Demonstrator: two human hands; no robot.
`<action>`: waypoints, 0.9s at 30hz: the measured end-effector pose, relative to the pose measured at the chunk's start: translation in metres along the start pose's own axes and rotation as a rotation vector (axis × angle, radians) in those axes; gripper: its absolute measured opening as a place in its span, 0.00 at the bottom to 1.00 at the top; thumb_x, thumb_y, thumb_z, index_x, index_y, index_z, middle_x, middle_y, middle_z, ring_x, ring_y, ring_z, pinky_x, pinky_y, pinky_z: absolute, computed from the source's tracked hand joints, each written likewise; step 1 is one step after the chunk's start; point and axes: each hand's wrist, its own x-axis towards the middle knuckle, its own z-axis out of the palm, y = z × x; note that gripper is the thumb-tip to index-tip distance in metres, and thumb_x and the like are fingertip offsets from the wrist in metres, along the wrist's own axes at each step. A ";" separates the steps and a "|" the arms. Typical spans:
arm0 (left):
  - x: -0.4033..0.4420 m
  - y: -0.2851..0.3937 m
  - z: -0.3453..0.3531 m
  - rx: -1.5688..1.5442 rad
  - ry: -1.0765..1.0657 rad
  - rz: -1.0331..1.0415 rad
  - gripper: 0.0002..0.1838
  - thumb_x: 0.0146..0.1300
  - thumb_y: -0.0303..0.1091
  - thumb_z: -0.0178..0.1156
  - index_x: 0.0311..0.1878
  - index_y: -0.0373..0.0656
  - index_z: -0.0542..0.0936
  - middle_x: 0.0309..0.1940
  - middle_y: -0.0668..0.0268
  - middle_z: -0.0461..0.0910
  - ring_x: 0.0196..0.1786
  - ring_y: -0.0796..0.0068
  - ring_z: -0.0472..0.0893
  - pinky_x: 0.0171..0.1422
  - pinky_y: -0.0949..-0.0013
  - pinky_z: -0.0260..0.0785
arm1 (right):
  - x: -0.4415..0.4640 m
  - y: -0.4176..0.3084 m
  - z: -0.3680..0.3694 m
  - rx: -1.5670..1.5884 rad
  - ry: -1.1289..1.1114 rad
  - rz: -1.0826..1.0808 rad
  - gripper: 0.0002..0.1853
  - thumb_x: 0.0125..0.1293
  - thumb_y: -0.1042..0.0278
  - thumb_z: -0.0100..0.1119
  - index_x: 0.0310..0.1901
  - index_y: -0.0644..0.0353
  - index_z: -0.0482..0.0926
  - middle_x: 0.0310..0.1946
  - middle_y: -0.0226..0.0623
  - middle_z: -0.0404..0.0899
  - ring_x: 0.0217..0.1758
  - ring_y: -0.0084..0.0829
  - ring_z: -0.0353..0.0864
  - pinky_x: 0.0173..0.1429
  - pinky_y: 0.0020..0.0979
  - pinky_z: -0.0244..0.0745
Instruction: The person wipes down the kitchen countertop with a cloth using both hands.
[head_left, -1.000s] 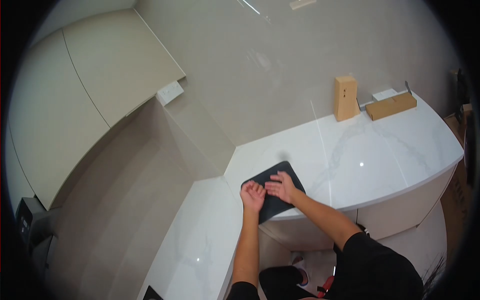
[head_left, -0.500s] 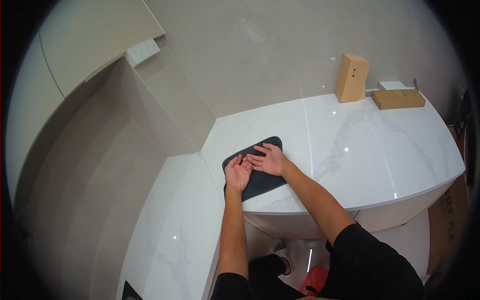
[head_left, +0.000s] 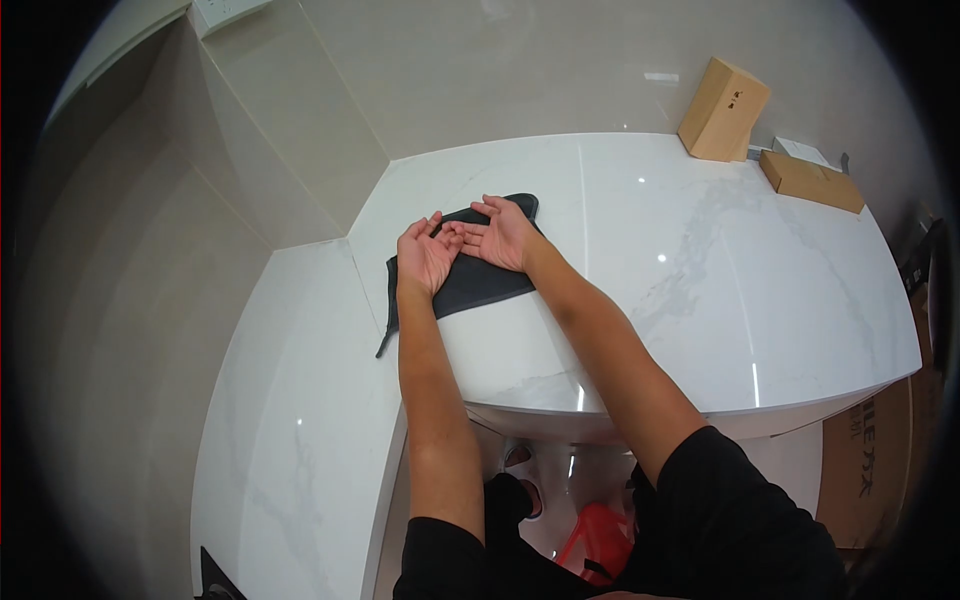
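A thin black mat (head_left: 485, 283) lies on the white marbled countertop near the inner corner, with one corner poking out past my left wrist and its edges looking bent. My left hand (head_left: 428, 256) rests palm up over the left part of the mat, fingers loosely curled and apart. Beside it, my right hand (head_left: 503, 236) is also turned palm up over the mat's far right part, fingers spread toward the left hand. The fingertips of both hands meet or nearly meet. Neither palm holds anything; the backs of the hands and the mat beneath them are hidden.
A tall wooden block-like box (head_left: 722, 110) stands against the wall, beside a flat cardboard box (head_left: 810, 182) and a small white box (head_left: 800, 151). A large carton (head_left: 868, 455) is on the floor at right. A red bag-like item (head_left: 603, 540) sits below the counter.
My hands and the mat have shifted away from the counter's front edge. The mat was flat and now looks bent at its edges. The camera view has also moved.
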 end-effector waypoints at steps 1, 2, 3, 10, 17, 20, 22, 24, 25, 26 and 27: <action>0.005 0.001 -0.001 -0.023 0.019 0.017 0.14 0.76 0.35 0.41 0.53 0.33 0.68 0.43 0.46 0.73 0.44 0.55 0.76 0.45 0.63 0.76 | 0.005 -0.002 -0.001 -0.019 -0.021 0.008 0.37 0.80 0.52 0.38 0.80 0.55 0.34 0.62 0.66 0.68 0.63 0.51 0.76 0.69 0.49 0.72; 0.008 0.001 -0.003 -0.045 0.042 0.036 0.14 0.75 0.35 0.42 0.52 0.33 0.69 0.43 0.46 0.73 0.44 0.55 0.76 0.47 0.61 0.77 | 0.008 -0.005 -0.002 -0.015 -0.020 0.015 0.37 0.80 0.52 0.38 0.80 0.55 0.34 0.62 0.66 0.68 0.63 0.51 0.76 0.69 0.49 0.72; 0.009 0.001 -0.004 -0.044 0.050 0.043 0.14 0.75 0.35 0.42 0.52 0.33 0.69 0.43 0.46 0.73 0.44 0.55 0.76 0.47 0.61 0.77 | 0.011 -0.005 -0.002 -0.051 -0.015 0.007 0.37 0.80 0.52 0.38 0.80 0.55 0.34 0.63 0.66 0.68 0.64 0.51 0.76 0.69 0.49 0.72; 0.016 -0.007 -0.012 -0.097 0.099 0.171 0.11 0.71 0.31 0.45 0.49 0.34 0.71 0.39 0.51 0.74 0.43 0.54 0.77 0.57 0.51 0.77 | 0.023 0.007 -0.010 -0.212 0.004 -0.116 0.33 0.77 0.54 0.46 0.74 0.60 0.48 0.64 0.66 0.64 0.60 0.45 0.75 0.67 0.45 0.73; -0.008 -0.036 0.004 -0.089 0.210 0.292 0.13 0.69 0.32 0.49 0.54 0.37 0.69 0.45 0.52 0.71 0.48 0.57 0.74 0.65 0.51 0.73 | 0.000 0.037 -0.004 -0.261 0.117 -0.366 0.20 0.76 0.62 0.50 0.65 0.59 0.63 0.55 0.46 0.70 0.59 0.37 0.72 0.65 0.37 0.72; -0.028 -0.050 0.009 -0.157 0.199 0.260 0.16 0.70 0.33 0.49 0.57 0.38 0.68 0.43 0.55 0.71 0.45 0.60 0.74 0.65 0.54 0.70 | -0.023 0.040 -0.006 -0.247 0.133 -0.352 0.20 0.75 0.63 0.50 0.64 0.61 0.66 0.55 0.47 0.71 0.60 0.37 0.72 0.66 0.36 0.71; -0.042 -0.054 0.011 -0.115 0.138 0.231 0.14 0.70 0.33 0.49 0.56 0.38 0.69 0.39 0.57 0.71 0.43 0.63 0.72 0.59 0.57 0.70 | -0.040 0.043 -0.007 -0.229 0.106 -0.311 0.20 0.75 0.63 0.51 0.63 0.63 0.66 0.58 0.50 0.71 0.60 0.39 0.73 0.65 0.38 0.70; -0.058 -0.060 0.014 -0.112 0.144 0.215 0.13 0.70 0.33 0.49 0.55 0.39 0.70 0.38 0.59 0.71 0.41 0.64 0.72 0.56 0.59 0.70 | -0.056 0.046 -0.009 -0.219 0.104 -0.294 0.21 0.75 0.62 0.50 0.63 0.66 0.66 0.61 0.53 0.70 0.62 0.41 0.72 0.67 0.38 0.70; -0.063 -0.062 0.018 -0.113 0.147 0.200 0.13 0.70 0.33 0.49 0.54 0.39 0.70 0.36 0.60 0.71 0.40 0.65 0.71 0.53 0.61 0.69 | -0.063 0.044 -0.007 -0.213 0.103 -0.277 0.22 0.75 0.62 0.50 0.63 0.69 0.66 0.63 0.55 0.69 0.64 0.43 0.72 0.68 0.39 0.69; -0.069 -0.064 0.020 -0.114 0.152 0.196 0.13 0.70 0.33 0.49 0.54 0.39 0.70 0.36 0.60 0.71 0.40 0.65 0.71 0.53 0.61 0.69 | -0.071 0.044 -0.007 -0.211 0.108 -0.274 0.22 0.75 0.62 0.50 0.63 0.69 0.66 0.63 0.55 0.69 0.64 0.43 0.72 0.68 0.39 0.69; -0.075 -0.065 0.020 -0.119 0.129 0.183 0.11 0.70 0.32 0.49 0.52 0.39 0.71 0.37 0.59 0.71 0.40 0.65 0.72 0.53 0.61 0.70 | -0.080 0.044 -0.008 -0.154 0.095 -0.238 0.24 0.75 0.62 0.49 0.64 0.71 0.65 0.64 0.57 0.68 0.67 0.45 0.71 0.69 0.40 0.69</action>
